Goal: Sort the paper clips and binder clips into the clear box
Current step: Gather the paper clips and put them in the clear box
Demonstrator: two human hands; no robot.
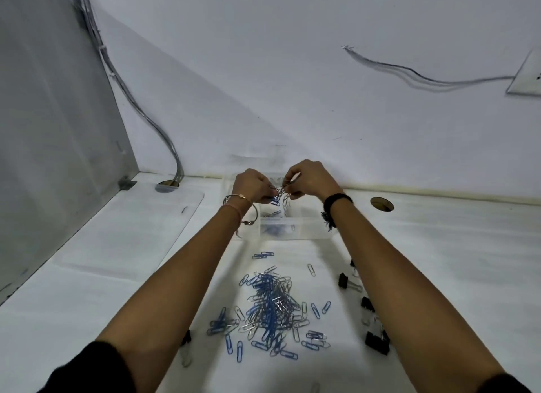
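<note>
clear box (281, 231) behind paper clips (270, 307), binder clips (367, 305) right

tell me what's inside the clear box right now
The clear box holds a few blue and silver paper clips. Both hands hang over it holding tangled clips, covering its far part.

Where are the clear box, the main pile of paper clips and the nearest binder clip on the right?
clear box (292, 231): head view, its near wall.
pile of paper clips (272, 305): head view, dense blue middle.
binder clip (377, 343): head view, its black body.
</note>
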